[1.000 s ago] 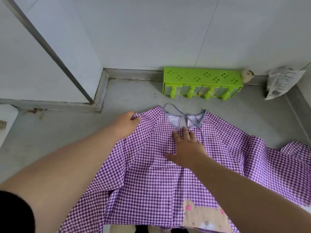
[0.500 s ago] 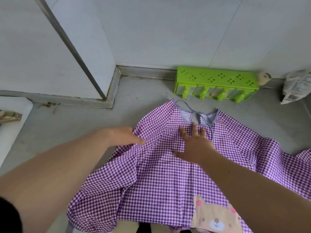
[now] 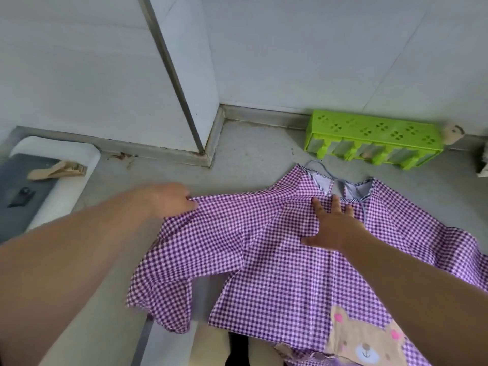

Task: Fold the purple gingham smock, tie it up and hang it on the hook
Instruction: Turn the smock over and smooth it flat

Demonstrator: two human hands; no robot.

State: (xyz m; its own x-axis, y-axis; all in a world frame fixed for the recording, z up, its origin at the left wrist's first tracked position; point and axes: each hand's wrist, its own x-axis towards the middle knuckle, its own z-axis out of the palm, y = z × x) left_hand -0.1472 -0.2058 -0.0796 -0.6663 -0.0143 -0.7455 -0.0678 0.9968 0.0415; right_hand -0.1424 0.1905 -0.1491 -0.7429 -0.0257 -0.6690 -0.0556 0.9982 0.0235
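Early stage — the purple gingham smock [image 3: 277,260] lies spread on the counter [image 3: 250,154] under both hands, left hand [image 3: 173,200] pinching a sleeve edge, right hand [image 3: 331,224] flat w/ fingers spread just below the neckline; folding barely begun, tying & hanging not yet done.

Purple-white gingham smock [image 3: 277,260], green rack [image 3: 375,133]

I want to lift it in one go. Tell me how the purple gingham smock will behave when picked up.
The purple gingham smock looks thin and floppy: it wrinkles where the left hand pinches its sleeve. It would probably sag and unfold if lifted from one point. Its loose neck tie may dangle.
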